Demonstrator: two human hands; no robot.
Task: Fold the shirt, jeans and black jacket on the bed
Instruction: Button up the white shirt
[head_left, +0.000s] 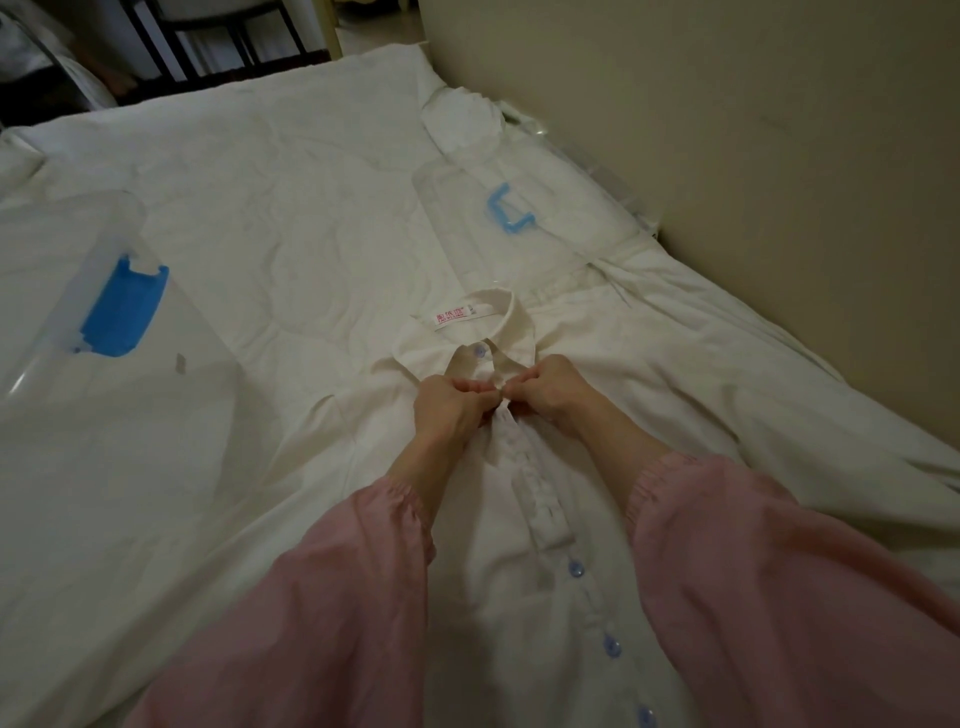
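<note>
1. White cotton-like cloth, the shirt (587, 519) looks light, soft and limp; it will likely sag and crease, so holding it at shoulders or hem should serve best.
2. It lies front-up, flat on the bed (285, 234), collar (501, 332) pointing away from the person, pale blue buttons (575, 567) down the placket (525, 470).
3. Both the left hand (449, 410) and right hand (550, 387) pinch the placket just below the collar, fingers curled on the fabric.

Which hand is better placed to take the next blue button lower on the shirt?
Probably the right hand: that button lies on its side of the placket, close beside the right sleeve. The left hand pinches the shirt across the placket.
</note>
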